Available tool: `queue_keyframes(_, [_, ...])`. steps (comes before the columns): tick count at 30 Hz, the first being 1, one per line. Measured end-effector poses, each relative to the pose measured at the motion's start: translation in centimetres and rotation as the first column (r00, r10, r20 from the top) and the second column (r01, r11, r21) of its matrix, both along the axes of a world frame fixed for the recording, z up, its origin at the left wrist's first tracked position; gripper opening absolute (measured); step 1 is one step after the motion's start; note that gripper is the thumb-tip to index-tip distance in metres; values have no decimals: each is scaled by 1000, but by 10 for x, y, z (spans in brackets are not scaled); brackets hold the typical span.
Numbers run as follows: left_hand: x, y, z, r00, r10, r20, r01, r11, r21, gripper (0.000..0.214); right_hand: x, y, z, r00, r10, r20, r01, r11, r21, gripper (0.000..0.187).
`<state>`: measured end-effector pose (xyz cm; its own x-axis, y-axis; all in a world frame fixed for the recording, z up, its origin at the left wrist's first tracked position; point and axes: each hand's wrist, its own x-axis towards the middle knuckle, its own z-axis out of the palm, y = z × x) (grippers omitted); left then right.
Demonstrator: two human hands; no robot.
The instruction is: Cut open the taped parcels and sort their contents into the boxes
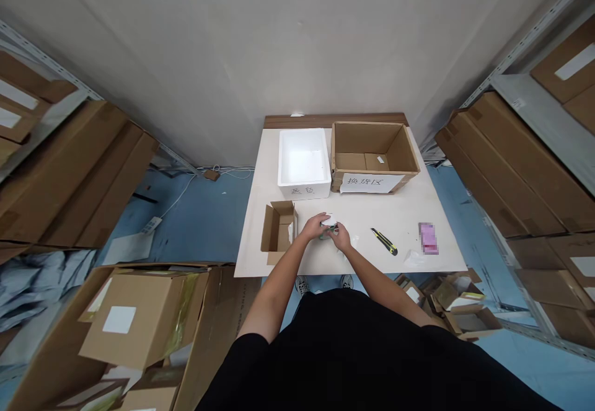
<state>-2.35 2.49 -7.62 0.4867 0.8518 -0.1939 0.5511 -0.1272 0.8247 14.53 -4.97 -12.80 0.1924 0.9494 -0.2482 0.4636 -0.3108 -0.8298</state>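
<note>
Near the front of the table, my left hand and my right hand come together around a small white and green item. The fingers of both are closed on it and cover much of it, so its kind is unclear. Just left of my left hand stands an open small cardboard box with a bit of white material at its side. A yellow-and-black utility knife lies to the right of my right hand. Some clear plastic rests beside that hand.
Behind my hands stand a white foam box and a larger open cardboard box with a handwritten label. A pink packet lies at the table's right. Left on the floor, a big carton holds boxes. Loaded shelves flank both sides.
</note>
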Motion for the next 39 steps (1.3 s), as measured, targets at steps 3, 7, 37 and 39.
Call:
queue_keyframes(3, [5,13,1,985,156,68,-148,984,-102,40,-1,-8,1,1000,-22,-16,22,999,-23,52])
queue_keyframes(7, [9,25,2,898,428,-108,-441,875,-199,74,-7,-12,5,998,-63,-13,63,998,-19,65])
queue_keyframes(37, [13,-5,-5,970,244,15,-238,956,-172,36,8,7,26,995,-46,84,30,983,183,27])
queue_keyframes(39, [2,-6,-7,979,197,51,-186,968,-168,49,9,11,29,991,11,132,-30,990,140,26])
